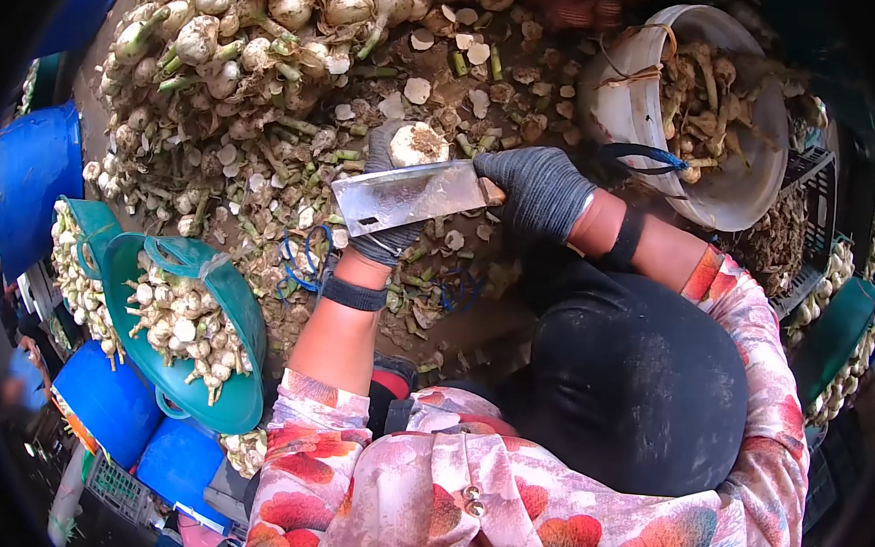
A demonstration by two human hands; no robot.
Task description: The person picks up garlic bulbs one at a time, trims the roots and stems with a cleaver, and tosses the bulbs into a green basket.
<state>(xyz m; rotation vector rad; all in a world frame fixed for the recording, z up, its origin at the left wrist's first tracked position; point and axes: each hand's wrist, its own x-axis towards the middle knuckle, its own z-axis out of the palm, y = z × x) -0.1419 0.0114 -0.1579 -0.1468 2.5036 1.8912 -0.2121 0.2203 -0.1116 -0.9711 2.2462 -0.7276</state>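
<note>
A garlic bulb [419, 144] with its pale cut face upward is gripped in my left hand [387, 242], which wears a dark grey glove and is partly hidden by the blade. My right hand [538, 191], gloved in the same grey knit, is closed round the wooden handle of a cleaver [412, 194]. The broad blade lies across my left hand, its upper edge right at the bulb's lower side. Beneath both hands, the ground is strewn with cut stems and root discs [417, 92].
A heap of garlic bulbs [211, 49] rises at upper left. The green tub [245, 312] at lower left holds trimmed bulbs. At upper right a white bucket [733, 191] lies tilted, with stemmed garlic inside. Blue tubs [37, 179] line the left side; a black crate [817, 207] stands at right.
</note>
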